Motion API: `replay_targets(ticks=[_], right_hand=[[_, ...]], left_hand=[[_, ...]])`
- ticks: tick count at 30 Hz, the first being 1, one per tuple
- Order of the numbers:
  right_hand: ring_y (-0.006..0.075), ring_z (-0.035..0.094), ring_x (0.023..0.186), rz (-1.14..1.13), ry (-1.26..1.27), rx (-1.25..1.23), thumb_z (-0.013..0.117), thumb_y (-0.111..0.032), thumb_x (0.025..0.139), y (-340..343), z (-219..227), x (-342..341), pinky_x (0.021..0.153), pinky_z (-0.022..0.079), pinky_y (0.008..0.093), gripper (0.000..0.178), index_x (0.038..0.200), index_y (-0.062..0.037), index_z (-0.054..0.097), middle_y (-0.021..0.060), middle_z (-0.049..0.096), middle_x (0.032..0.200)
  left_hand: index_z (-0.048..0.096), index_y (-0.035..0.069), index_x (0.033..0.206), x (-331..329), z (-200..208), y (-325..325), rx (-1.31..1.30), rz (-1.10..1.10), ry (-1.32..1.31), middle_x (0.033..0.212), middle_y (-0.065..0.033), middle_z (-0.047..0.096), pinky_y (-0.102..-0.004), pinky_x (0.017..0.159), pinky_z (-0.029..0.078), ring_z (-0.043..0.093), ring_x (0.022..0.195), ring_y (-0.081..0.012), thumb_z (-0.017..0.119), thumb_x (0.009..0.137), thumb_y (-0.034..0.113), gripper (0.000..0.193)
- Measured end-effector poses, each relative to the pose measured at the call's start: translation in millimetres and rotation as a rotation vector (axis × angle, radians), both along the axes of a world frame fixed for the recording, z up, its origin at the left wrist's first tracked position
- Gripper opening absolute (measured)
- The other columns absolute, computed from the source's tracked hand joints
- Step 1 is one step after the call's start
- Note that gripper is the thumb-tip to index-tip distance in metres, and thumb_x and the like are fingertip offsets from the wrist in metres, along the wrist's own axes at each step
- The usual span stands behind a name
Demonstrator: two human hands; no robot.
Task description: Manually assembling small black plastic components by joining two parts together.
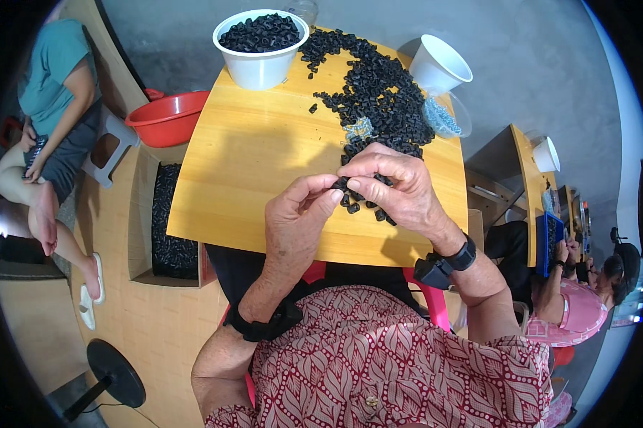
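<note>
Over the near part of the yellow table (250, 164), both my hands meet fingertip to fingertip. My left hand (293, 214) pinches a small black plastic part (341, 184) between thumb and forefinger. Against it, my right hand (400, 189) has thumb and forefinger pressed together; whatever is between them is too small to make out. Several loose black parts (353, 207) lie just under my fingers. Beyond my right hand spreads a large pile of the same black parts (378, 93), with a small heap of pale blue and white pieces (359, 128) in it.
A white tub (257, 70) heaped with black parts stands far left. Far right are a tilted white tub (441, 64) and a clear cup (446, 118) of pale blue pieces. A red basin (168, 121) and carton (140, 242) stand left. People sit on both sides.
</note>
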State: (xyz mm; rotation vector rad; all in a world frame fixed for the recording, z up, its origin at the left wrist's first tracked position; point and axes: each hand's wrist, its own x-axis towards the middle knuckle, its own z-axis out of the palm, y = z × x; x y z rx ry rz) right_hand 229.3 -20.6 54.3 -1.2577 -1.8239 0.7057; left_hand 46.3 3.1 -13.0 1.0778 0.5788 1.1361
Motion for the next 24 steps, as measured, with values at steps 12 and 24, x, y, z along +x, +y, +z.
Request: replay_targets(ticks=[12, 24], right_hand=[[0.0225, 0.064, 0.079, 0.006, -0.135, 0.157, 0.069, -0.004, 0.09, -3.5, -3.3, -2.0, 0.07, 0.053, 0.0336, 0.014, 0.103, -0.001, 0.071, 0.0096, 0.065, 0.088], [0.0165, 0.06, 0.075, -0.199, 0.107, 0.192, 0.071, -0.005, 0.091, -19.7, -34.9, -18.7, 0.069, 0.05, 0.0288, 0.014, 0.104, -0.0008, 0.072, 0.0089, 0.066, 0.087]], left_hand=[[0.068, -0.003, 0.11, 1.4, -4.3, -0.5, 0.031, -0.007, 0.042, 0.1, -0.0042, 0.07, -0.0242, 0.085, 0.053, 0.065, 0.093, -0.0095, 0.07, 0.093, 0.001, 0.018], [0.067, -0.004, 0.112, 4.5, -7.7, -3.3, -0.09, -0.075, -0.098, 0.104, -0.0047, 0.069, -0.0234, 0.088, 0.053, 0.064, 0.097, -0.0093, 0.069, 0.093, -0.001, 0.019]])
